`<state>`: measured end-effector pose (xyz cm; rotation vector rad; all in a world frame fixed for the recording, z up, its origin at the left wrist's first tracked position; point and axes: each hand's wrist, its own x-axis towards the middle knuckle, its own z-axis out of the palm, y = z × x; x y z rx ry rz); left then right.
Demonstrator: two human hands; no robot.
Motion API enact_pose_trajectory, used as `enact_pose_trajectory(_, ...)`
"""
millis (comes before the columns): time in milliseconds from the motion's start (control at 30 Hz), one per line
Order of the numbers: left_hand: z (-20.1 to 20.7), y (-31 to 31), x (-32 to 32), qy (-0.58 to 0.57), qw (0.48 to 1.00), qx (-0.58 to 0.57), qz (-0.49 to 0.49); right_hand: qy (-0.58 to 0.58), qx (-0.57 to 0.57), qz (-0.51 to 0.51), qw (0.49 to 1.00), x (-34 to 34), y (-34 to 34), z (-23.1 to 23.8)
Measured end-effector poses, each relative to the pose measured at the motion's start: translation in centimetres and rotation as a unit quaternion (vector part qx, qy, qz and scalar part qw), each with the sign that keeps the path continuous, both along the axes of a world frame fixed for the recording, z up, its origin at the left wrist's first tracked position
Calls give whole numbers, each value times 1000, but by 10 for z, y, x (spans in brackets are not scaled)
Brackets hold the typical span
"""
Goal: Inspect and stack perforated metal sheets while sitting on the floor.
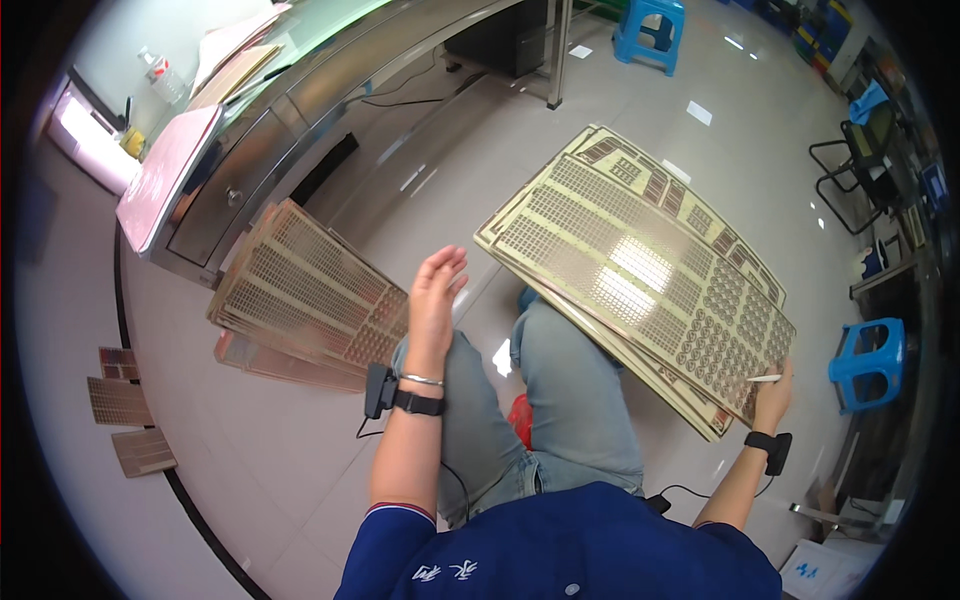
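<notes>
A thin, yellow-green patterned panel (pixel 600 235), with rows of small rectangles and a block of round shapes, lies on top of a stack of similar panels (pixel 505 225) at my right knee. My right hand (pixel 775 398) grips the top panel's near right corner; a slim white pointed stick (pixel 765 379) shows at its fingers. Raised above my left knee, my left hand (pixel 435 300) has its fingers stretched out and holds nothing. Just left of it stands a leaning stack of brownish patterned panels (pixel 310 285). What supports the right stack is hidden.
A metal-fronted desk (pixel 235 185) at the upper left carries papers, a pink folder (pixel 170 180) and a plastic bottle (pixel 160 75). Blue stools (pixel 650 35) stand at the back, with another blue stool (pixel 868 362) at right. A black-framed chair (pixel 865 160) is at far right.
</notes>
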<state>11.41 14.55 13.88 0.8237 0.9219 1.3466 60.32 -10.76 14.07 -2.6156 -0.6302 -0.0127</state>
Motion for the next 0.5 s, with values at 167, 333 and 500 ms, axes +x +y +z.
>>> enact_pose_trajectory(167,-2,16,45,297,951,80,-11,-131,22,109,985,-25,8,-15)
enact_pose_trajectory(333,0,20,55,522,832,186,0,-121,12,88,989,-28,8,-14)
enact_pose_trajectory(500,7,9,39,454,880,136,11,-135,20,120,983,-26,4,-16)
